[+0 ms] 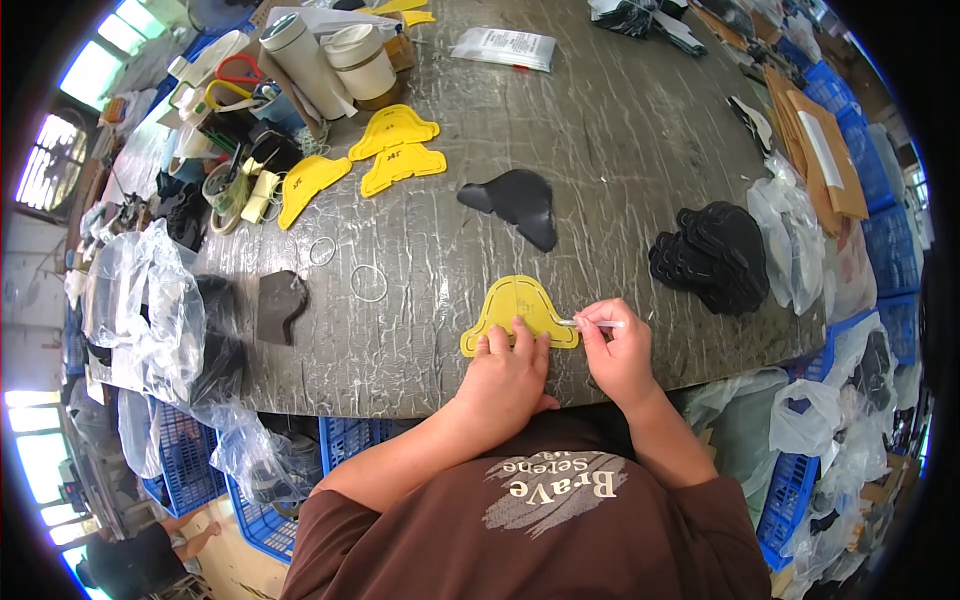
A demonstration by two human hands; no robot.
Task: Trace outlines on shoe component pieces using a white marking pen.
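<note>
A yellow bell-shaped template [515, 297] with slots along its edge lies near the front edge of the table. My left hand [503, 375] rests on its lower part, fingers spread and pressing it down. In my right hand [618, 355] a slim whitish pen [613, 323] is pinched, its tip at the template's right edge. Whatever lies under the template is hidden. Just beyond it is a curved black cut piece [515, 203]. A stack of black pieces [708, 258] sits to the right.
Several yellow templates [403, 168] lie at the back left, near a tumbler [300, 62], a lidded cup [360, 65] and scissors [232, 82]. A dark piece [281, 308] and rubber bands [368, 283] are at left. Plastic bags [150, 300] and blue crates [262, 520] flank the table.
</note>
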